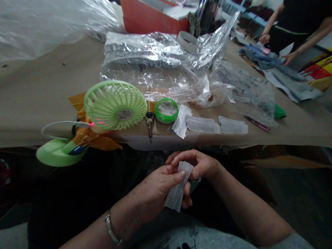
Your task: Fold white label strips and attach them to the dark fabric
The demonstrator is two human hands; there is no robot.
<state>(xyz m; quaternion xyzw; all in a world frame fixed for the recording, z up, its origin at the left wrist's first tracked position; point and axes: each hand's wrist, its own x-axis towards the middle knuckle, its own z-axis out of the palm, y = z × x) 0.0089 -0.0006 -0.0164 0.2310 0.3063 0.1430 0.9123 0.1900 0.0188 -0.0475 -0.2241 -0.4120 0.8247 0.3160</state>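
Note:
Held in front of my body, below the table edge, are a few narrow printed paper labels [174,197], fanned slightly apart. My left hand [162,183] is closed on them, its thumb pressed flat over the print. The fingers of my right hand [201,164] curl around the labels' upper end and touch them; whether they pinch one label is hard to see. On the table just ahead lie a loose bunch of labels [182,121], a spread row of labels [203,124] and another small stack [233,125]. A round green tub [166,110] with whitish contents stands beside them.
A green fan [115,105] bound with brown tape stands at the table's front left. Near it lies a pointed tool [149,126]. Clear plastic bags [153,72], a tape roll [187,41] and a red box [153,17] sit behind. Another person [298,27] handles fabric at far right.

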